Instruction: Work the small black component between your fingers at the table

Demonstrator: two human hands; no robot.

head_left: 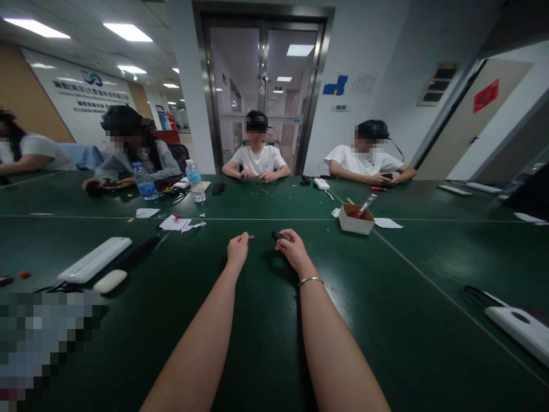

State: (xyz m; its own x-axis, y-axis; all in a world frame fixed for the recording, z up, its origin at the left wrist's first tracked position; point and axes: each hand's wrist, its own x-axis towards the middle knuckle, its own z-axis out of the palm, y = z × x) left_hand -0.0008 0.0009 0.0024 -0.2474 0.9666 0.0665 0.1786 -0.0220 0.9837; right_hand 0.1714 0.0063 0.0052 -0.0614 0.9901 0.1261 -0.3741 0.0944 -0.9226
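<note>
My left hand [238, 249] is pinched closed just left of the table's middle. From its fingertips a small silvery, ridged cylinder [251, 237] sticks out to the right. Facing it, my right hand [293, 249] has thumb and fingers closed on a small black rounded piece [278, 235], whose end points left. A gap separates the two pieces, and both are too small to name by kind. Both hands are held just above the dark green tabletop [266, 320]. A silver bracelet [311, 280] circles my right wrist.
Ahead to the right stands a small cardboard box [355, 222] with a tool in it. Paper scraps [175, 223], a white power strip [95, 260] and a white oval case [110, 281] lie left. Water bottles [195, 182] stand beyond. Several people sit across the table.
</note>
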